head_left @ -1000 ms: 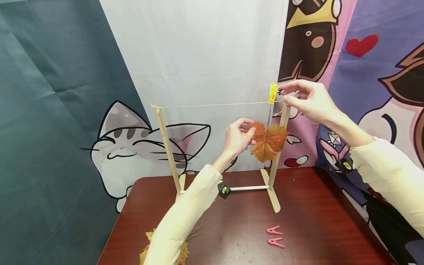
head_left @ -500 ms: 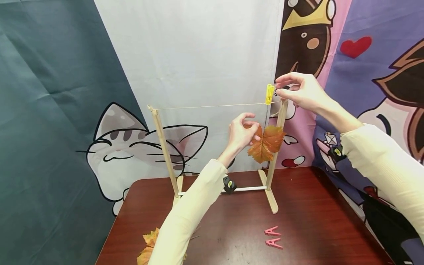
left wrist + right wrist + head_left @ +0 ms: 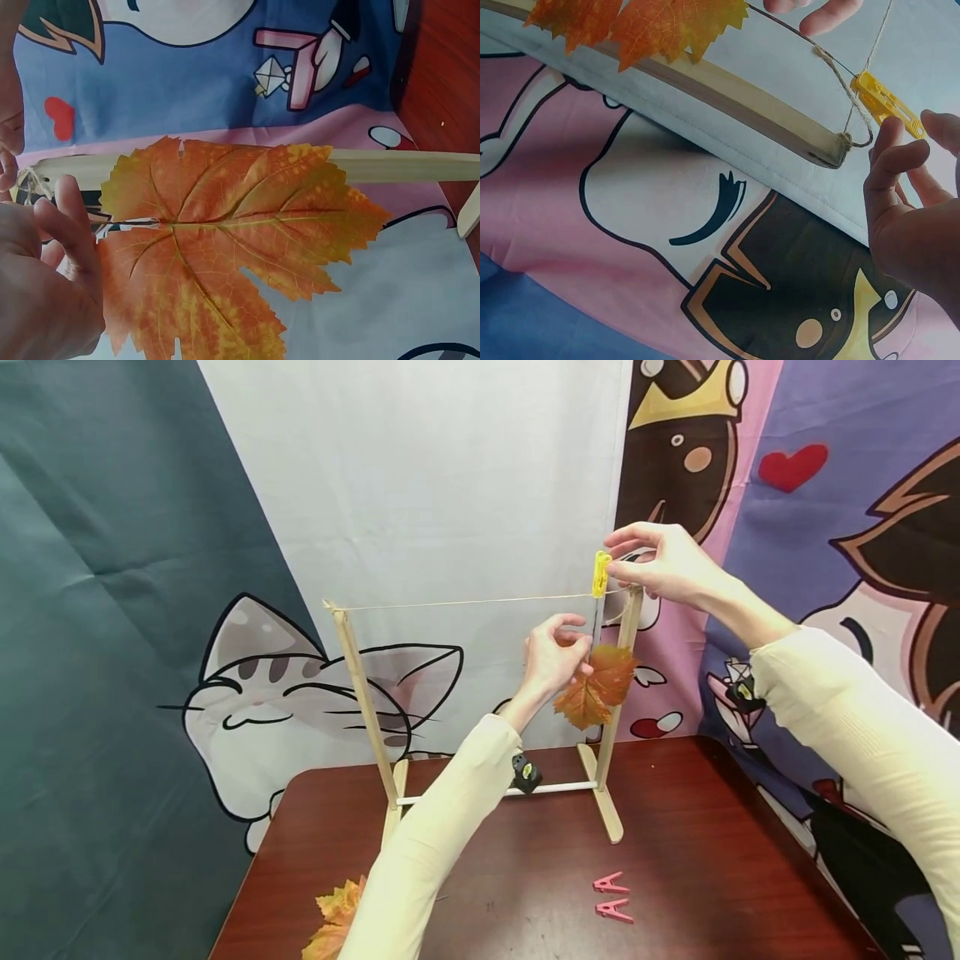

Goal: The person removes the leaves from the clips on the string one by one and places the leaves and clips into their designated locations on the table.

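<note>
An orange maple leaf [image 3: 597,689] hangs by its stem below a yellow clothespin [image 3: 601,575] clipped on a thin string [image 3: 465,602], close to the right post. My right hand [image 3: 663,564] is at the clothespin's upper end, its thumb and finger spread around that end; the right wrist view shows the fingertips [image 3: 939,124] right beside the yellow handles. My left hand [image 3: 555,652] is beside the leaf's stem with fingers loosely bent, overlapping the leaf's upper left edge. In the left wrist view the leaf [image 3: 225,225] spreads face-on beyond the left fingers.
The string spans a wooden stand with a left post [image 3: 363,702] and a right post [image 3: 618,710], joined by a white bar [image 3: 566,787]. Pink clothespins [image 3: 611,883] lie on the brown table [image 3: 690,860]. More leaves [image 3: 333,922] lie partly behind the left sleeve. A printed cloth hangs behind.
My right hand has moved left, from a gap beside the yellow clothespin to its upper end. My left hand has moved right across the leaf's edge toward the stem. The head view has shifted slightly.
</note>
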A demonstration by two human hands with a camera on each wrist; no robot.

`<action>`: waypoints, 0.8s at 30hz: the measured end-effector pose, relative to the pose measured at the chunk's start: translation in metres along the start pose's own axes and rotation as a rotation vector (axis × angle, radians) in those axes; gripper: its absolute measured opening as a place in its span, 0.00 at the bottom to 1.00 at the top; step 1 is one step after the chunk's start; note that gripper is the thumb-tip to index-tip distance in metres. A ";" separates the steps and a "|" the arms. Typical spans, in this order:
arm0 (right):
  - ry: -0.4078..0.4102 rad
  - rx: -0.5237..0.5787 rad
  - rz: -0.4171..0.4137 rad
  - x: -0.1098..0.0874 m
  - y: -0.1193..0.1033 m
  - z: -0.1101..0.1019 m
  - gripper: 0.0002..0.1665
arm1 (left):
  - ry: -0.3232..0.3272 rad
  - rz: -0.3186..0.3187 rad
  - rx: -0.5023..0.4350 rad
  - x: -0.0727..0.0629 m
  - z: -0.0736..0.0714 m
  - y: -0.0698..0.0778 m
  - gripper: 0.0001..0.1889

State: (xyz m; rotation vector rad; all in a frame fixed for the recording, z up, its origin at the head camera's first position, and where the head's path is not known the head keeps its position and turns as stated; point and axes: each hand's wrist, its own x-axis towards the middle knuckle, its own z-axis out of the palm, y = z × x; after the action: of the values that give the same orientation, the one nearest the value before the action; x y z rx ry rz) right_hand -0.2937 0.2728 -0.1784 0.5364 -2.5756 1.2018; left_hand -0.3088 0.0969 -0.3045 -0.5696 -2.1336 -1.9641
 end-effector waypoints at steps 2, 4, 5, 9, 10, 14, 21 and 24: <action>-0.011 0.002 0.006 0.001 0.000 0.000 0.27 | -0.002 0.000 0.005 0.001 0.001 0.000 0.12; -0.018 0.004 0.010 0.003 0.000 0.000 0.27 | -0.004 0.003 0.007 0.002 0.002 -0.001 0.12; -0.020 0.004 0.013 0.003 -0.001 0.000 0.27 | -0.007 0.006 0.008 0.003 0.003 -0.001 0.12; -0.017 -0.005 0.018 0.005 -0.001 0.000 0.26 | -0.020 0.011 0.010 0.004 0.005 -0.001 0.12; -0.017 -0.008 0.017 0.006 -0.001 0.000 0.26 | -0.020 0.009 0.015 0.004 0.005 -0.001 0.11; -0.021 -0.012 0.017 0.008 -0.001 0.000 0.26 | -0.009 0.004 0.041 0.005 0.006 -0.001 0.11; -0.044 -0.043 0.021 0.009 0.001 0.001 0.26 | 0.002 0.004 0.035 0.007 0.010 -0.002 0.11; -0.048 -0.047 0.024 0.009 0.002 0.001 0.25 | 0.008 0.015 0.031 0.007 0.012 -0.003 0.11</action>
State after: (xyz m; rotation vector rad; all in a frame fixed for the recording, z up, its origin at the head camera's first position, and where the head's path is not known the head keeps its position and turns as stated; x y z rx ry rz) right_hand -0.3029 0.2713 -0.1771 0.5331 -2.6507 1.1463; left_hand -0.3150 0.1095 -0.3054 -0.5705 -2.1451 -1.9182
